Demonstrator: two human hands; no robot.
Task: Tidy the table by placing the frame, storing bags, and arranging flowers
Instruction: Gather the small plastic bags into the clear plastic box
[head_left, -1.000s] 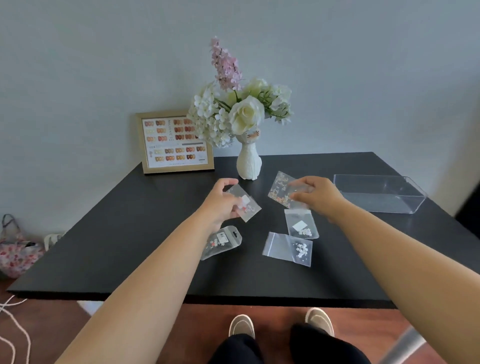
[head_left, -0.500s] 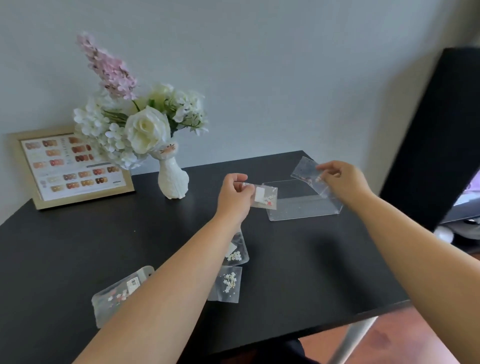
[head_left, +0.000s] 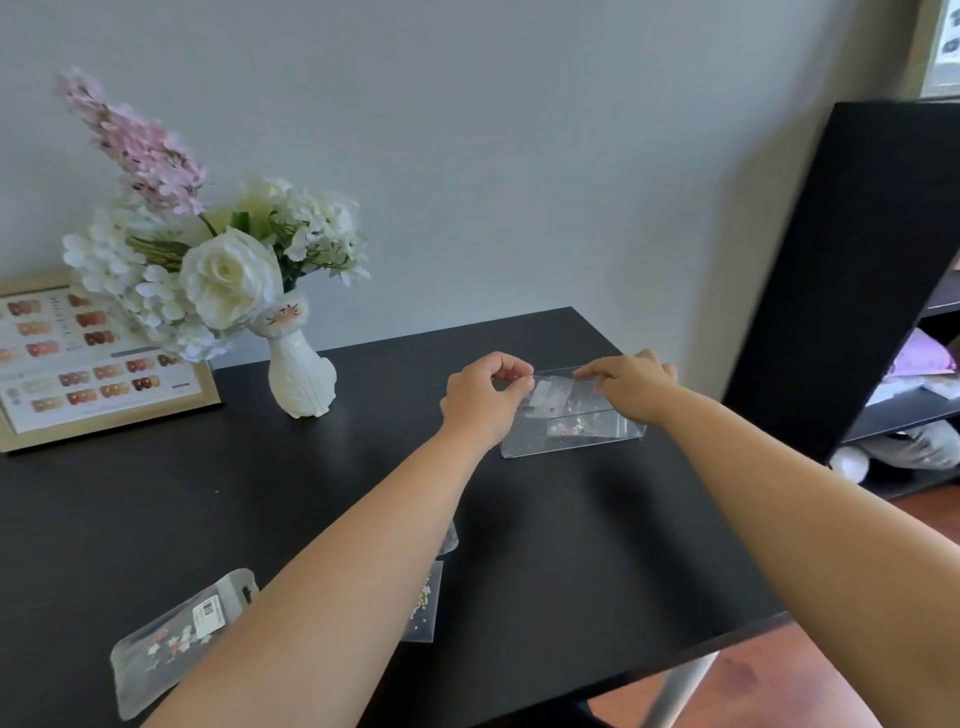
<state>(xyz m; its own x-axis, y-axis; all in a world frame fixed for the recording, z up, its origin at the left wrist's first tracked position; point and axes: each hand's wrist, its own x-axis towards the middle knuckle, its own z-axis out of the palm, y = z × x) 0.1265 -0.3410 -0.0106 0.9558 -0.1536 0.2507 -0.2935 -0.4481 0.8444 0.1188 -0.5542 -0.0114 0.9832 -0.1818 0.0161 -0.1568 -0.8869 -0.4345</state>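
Single head cam, looks fwd/down over black table (head_left: 156, 519), close on hands.

Five small clear bags show: one (head_left: 545, 397) pinched over the single clear tray (head_left: 571, 447) near the table's (head_left: 571, 545) far right corner, one (head_left: 582, 423) lying inside it, and three near the front edge (head_left: 176, 639) (head_left: 426, 605) (head_left: 451, 538), two partly hidden by an arm. One frame (head_left: 98, 364) and one vase (head_left: 301, 371) of flowers (head_left: 208, 249) stand along the far edge.

Both hands now together over the tray (head_left: 571, 448): right hand (head_left: 631, 387) has let its bag (head_left: 582, 425) drop inside; left hand (head_left: 480, 397) brought its bag (head_left: 550, 397) above the tray.
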